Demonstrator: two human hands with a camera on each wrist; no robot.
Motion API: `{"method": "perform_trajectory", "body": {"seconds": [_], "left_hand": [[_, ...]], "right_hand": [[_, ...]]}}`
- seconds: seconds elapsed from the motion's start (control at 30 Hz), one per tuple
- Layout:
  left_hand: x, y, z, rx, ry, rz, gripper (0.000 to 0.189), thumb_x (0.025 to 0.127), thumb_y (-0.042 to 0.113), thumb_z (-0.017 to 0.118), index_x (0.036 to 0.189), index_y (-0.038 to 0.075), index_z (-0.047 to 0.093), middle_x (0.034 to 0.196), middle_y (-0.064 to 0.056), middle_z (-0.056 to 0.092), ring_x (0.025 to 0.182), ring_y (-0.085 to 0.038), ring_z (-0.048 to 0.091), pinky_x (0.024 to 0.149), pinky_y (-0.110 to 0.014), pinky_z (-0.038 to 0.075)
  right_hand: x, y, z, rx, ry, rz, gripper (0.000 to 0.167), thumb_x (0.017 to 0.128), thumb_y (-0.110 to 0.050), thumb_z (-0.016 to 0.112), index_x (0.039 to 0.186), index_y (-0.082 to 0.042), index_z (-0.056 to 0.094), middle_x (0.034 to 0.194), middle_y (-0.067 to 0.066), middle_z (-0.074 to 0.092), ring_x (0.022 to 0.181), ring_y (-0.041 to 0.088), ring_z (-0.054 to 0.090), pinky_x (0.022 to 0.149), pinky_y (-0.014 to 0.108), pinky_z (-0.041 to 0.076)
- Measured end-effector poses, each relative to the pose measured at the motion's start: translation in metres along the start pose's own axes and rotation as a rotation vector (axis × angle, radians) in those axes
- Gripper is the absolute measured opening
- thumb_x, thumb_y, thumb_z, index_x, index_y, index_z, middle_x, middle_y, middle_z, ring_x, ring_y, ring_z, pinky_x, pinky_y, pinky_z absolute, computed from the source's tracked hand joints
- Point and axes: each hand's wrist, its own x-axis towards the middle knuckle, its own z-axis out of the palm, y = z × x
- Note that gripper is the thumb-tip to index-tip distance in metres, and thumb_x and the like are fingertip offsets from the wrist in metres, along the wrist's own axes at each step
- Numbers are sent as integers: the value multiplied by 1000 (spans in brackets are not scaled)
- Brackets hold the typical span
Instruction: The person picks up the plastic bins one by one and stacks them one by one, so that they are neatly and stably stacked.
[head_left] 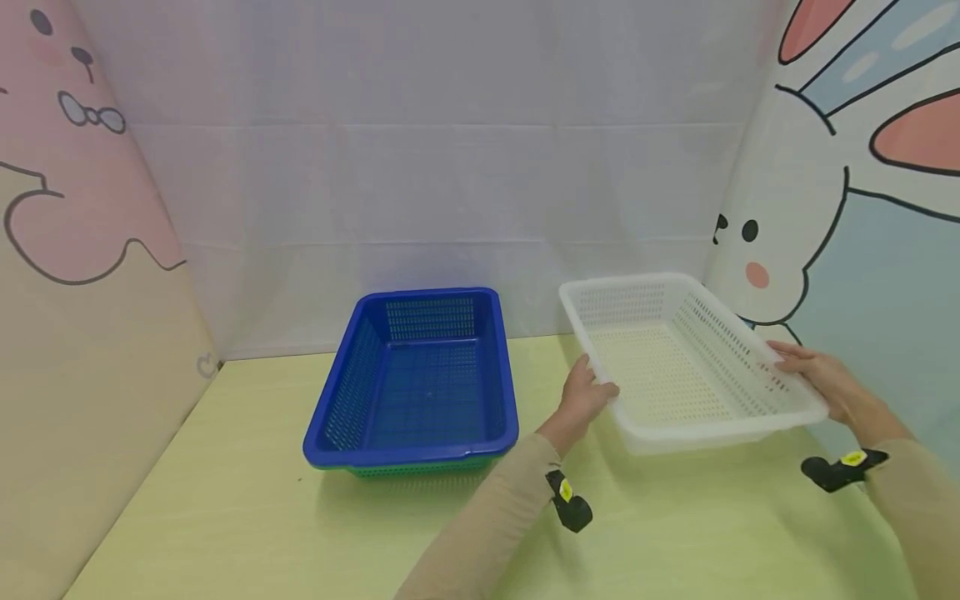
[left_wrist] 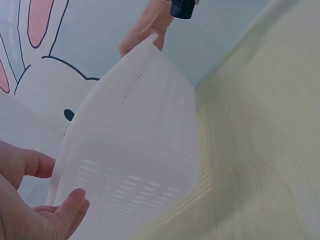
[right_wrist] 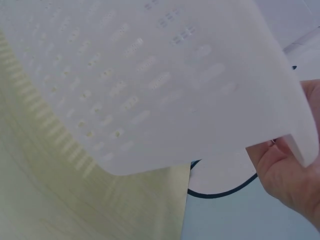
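Note:
A white plastic basket (head_left: pixel 660 375) with slotted walls is held between both hands at the right of the head view, its near end raised off the table. My left hand (head_left: pixel 581 400) grips its left rim, thumb on top and fingers beneath. On the opposite rim, my right hand (head_left: pixel 821 375) holds the right side. The left wrist view shows the thumb and fingers of the left hand (left_wrist: pixel 45 200) around the basket's edge (left_wrist: pixel 130 135). In the right wrist view, the right hand (right_wrist: pixel 290 170) is partly hidden behind the rim.
Left of the white basket stands a blue basket (head_left: pixel 427 458), nested on a green one (head_left: pixel 420 472) whose edge peeks out below. The pale yellow table (head_left: pixel 225 517) meets a white cloth wall (head_left: pixel 420 183) behind and printed cartoon panels (head_left: pixel 862 267) at the sides.

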Motion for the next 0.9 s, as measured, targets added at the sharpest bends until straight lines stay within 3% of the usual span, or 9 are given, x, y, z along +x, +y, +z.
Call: {"method": "perform_trajectory", "body": {"seconds": [0.2, 0.33, 0.67, 0.9], "left_hand": [[-4, 17, 0, 40, 56, 11, 67, 72, -8, 61, 134, 2, 38, 120, -18, 54, 104, -30, 55, 87, -39, 48], [-6, 29, -4, 64, 68, -1, 67, 73, -7, 61, 135, 0, 36, 122, -21, 52, 107, -32, 53, 89, -40, 47], [-4, 54, -24, 123, 22, 46, 51, 75, -7, 59, 124, 2, 48, 105, -15, 60, 95, -26, 59, 80, -37, 51], [0, 65, -45, 189, -31, 103, 49, 73, -7, 59, 121, 5, 53, 113, -12, 61, 98, -23, 58, 78, -34, 51]], "right_hand": [[0, -11, 3, 12, -18, 3, 37, 95, -13, 46, 96, -45, 65, 88, -10, 67, 75, 17, 66, 60, 38, 55], [-1, -18, 8, 21, -24, 4, 37, 95, -13, 46, 96, -44, 65, 88, -10, 66, 75, 16, 65, 61, 37, 55], [0, -32, 17, 22, -68, -51, 34, 95, -12, 45, 101, -39, 64, 92, -8, 66, 78, 15, 65, 62, 36, 55], [2, -42, 22, 37, -140, -80, 38, 96, -5, 39, 107, -34, 62, 98, -6, 65, 84, 16, 64, 66, 36, 55]]}}
